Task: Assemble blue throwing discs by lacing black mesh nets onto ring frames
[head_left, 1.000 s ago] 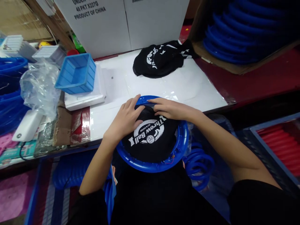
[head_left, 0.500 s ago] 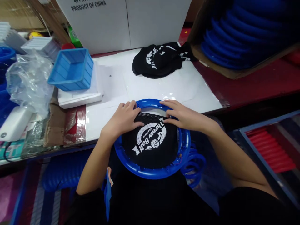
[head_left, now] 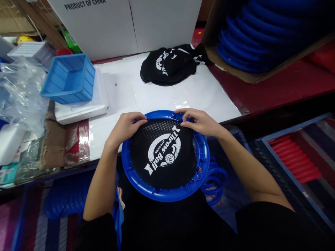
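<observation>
A round blue plastic ring is held in front of my body, its far side over the table edge. Inside it lies a black mesh disc with a white "Throw Ball" print, almost filling the opening. At the far left of the rim, my left hand is closed, thumb and fingers pinching the mesh's edge against the ring. My right hand pinches the mesh border at the far right between thumb and finger, other fingertips on the rim. A thin red wire shows on the ring's right side.
More black mesh pieces lie on the white table sheet. A light-blue bin sits at the left on a white slab. Blue rings fill a carton at the right; a white carton stands behind.
The mesh's far edge has been drawn outward toward the ring's far rim. Both hands shifted with it, and their fingers now pinch more closely. The whole view has moved slightly.
</observation>
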Action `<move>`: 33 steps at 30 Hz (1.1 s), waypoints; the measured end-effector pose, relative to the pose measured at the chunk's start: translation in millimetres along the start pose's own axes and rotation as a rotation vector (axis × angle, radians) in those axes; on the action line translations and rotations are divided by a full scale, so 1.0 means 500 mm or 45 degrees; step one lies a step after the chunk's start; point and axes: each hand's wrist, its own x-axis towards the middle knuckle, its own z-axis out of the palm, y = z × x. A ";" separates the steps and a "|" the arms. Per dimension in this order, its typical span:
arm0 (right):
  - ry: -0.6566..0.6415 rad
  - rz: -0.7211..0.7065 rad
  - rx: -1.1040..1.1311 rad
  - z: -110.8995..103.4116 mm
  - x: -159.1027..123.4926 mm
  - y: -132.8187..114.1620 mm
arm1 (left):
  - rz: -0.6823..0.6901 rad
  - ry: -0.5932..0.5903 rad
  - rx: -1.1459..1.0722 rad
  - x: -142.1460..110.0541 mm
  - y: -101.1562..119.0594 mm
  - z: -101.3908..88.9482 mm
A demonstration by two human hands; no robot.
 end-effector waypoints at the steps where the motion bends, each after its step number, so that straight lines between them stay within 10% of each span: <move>1: 0.001 -0.002 0.000 0.000 0.001 0.002 | -0.024 -0.013 -0.018 0.003 -0.001 -0.002; 13: -0.163 -0.072 -0.010 -0.027 0.025 0.015 | -0.172 -0.283 -0.151 0.055 -0.008 -0.033; 33: -0.179 -0.094 -0.019 -0.034 0.036 0.030 | -0.377 -0.221 -0.374 0.050 -0.027 -0.031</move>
